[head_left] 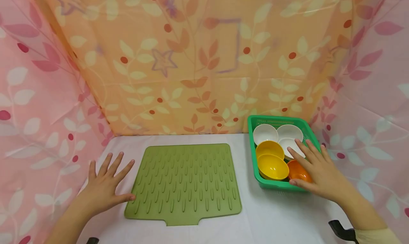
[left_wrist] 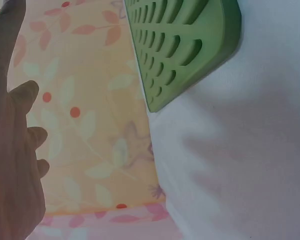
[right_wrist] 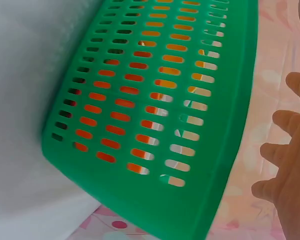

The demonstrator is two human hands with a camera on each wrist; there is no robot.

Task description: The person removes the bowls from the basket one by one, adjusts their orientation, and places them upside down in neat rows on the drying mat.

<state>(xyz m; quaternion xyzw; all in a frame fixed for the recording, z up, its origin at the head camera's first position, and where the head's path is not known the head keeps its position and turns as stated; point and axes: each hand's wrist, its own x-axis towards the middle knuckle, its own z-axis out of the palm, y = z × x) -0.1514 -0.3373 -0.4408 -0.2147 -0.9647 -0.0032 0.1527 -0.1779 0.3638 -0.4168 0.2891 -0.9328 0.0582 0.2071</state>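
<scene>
My left hand [head_left: 105, 189] is spread with straight fingers over the left edge of a green ridged drying mat [head_left: 186, 182], holding nothing. In the left wrist view, that hand [left_wrist: 15, 145] hovers apart from the mat's corner [left_wrist: 205, 55]. My right hand [head_left: 322, 175], also spread, hovers above the right front side of a green plastic basket [head_left: 276, 185]. Inside it sit white bowls [head_left: 265, 133], two yellow bowls [head_left: 273, 167] and an orange bowl [head_left: 297, 170], partly hidden by the hand. In the right wrist view, the fingers [right_wrist: 275, 154] are beside the slotted basket wall [right_wrist: 120, 180], not gripping it.
A white cloth [head_left: 255, 215] covers the table. Patterned orange curtain [head_left: 204, 95] hangs behind it, with pink curtains [head_left: 41, 112] at both sides. Black curved pieces [head_left: 342, 231] show near both wrists at the lower edge.
</scene>
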